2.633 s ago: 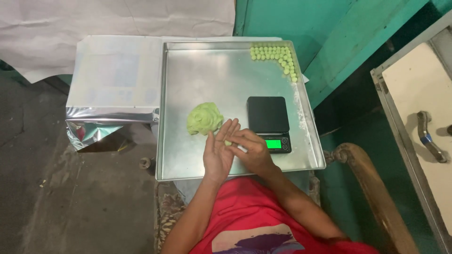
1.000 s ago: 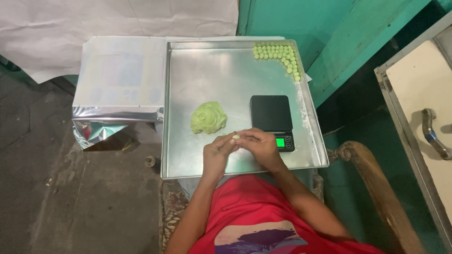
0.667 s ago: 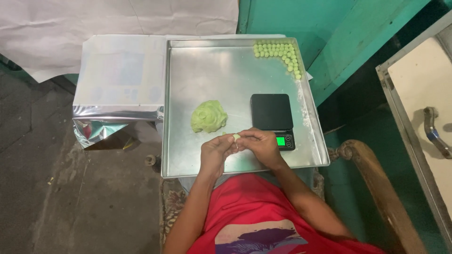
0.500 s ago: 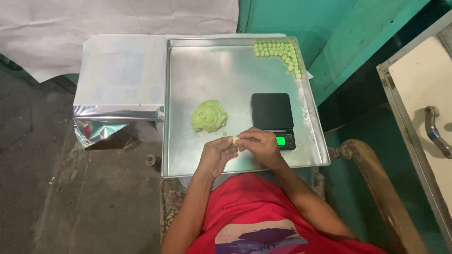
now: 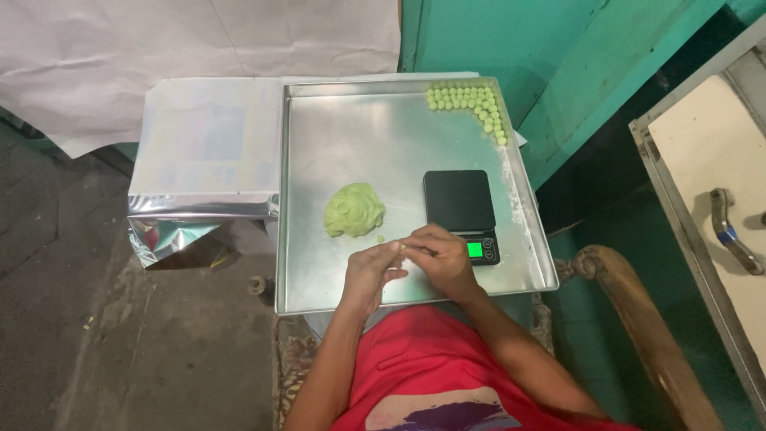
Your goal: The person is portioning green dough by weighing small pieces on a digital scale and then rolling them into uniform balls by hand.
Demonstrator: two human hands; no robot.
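Pale green dough lump (image 5: 354, 210); black scale (image 5: 460, 204); silver tray (image 5: 375, 136).

Pale green dough lump (image 5: 354, 210) sits mid-tray, w/ crumbs beside.

Silvery foil bag (image 5: 203, 172) off the tray's left edge; white sheet (image 5: 159, 56) behind; wooden chair arm (image 5: 638, 319) at right; teal wall (image 5: 558, 48).
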